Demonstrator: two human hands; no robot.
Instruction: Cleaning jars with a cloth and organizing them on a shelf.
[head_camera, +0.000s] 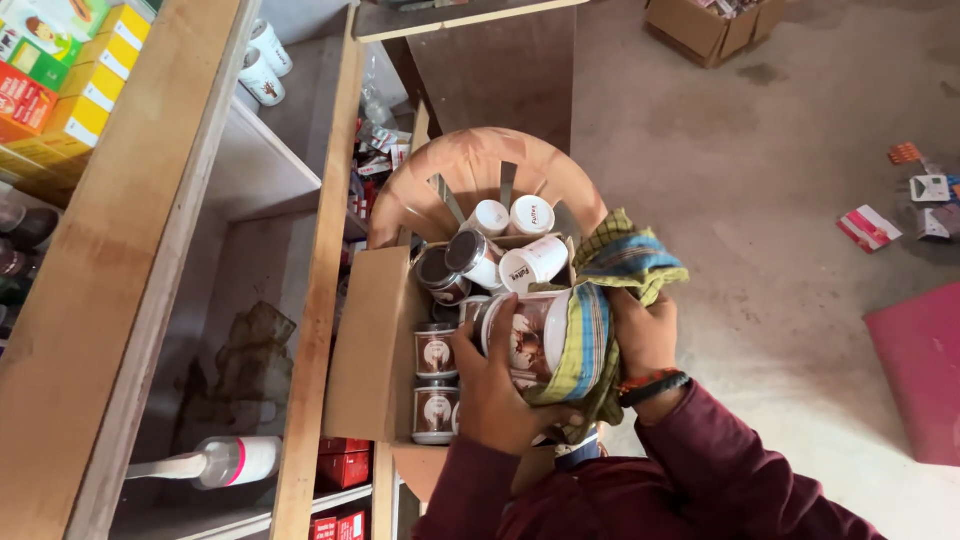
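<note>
My left hand (492, 385) grips a white jar with a brown picture label (527, 335), held on its side over an open cardboard box (372, 345). My right hand (645, 335) presses a checked green, yellow and blue cloth (600, 330) against the jar's end; the cloth wraps part of the jar. The box holds several more jars, some upright with brown labels (436, 352), some lying down showing white bases (533, 262) or dark lids (463, 250). It rests on a brown plastic stool (470, 165).
Wooden shelving (150, 250) stands on the left, with coloured cartons (70, 70) above, white jars (262, 75) on a shelf and a white bottle (225, 462) lower down. On the concrete floor lie a cardboard box (710, 25), small packets (868, 228) and a pink mat (920, 370).
</note>
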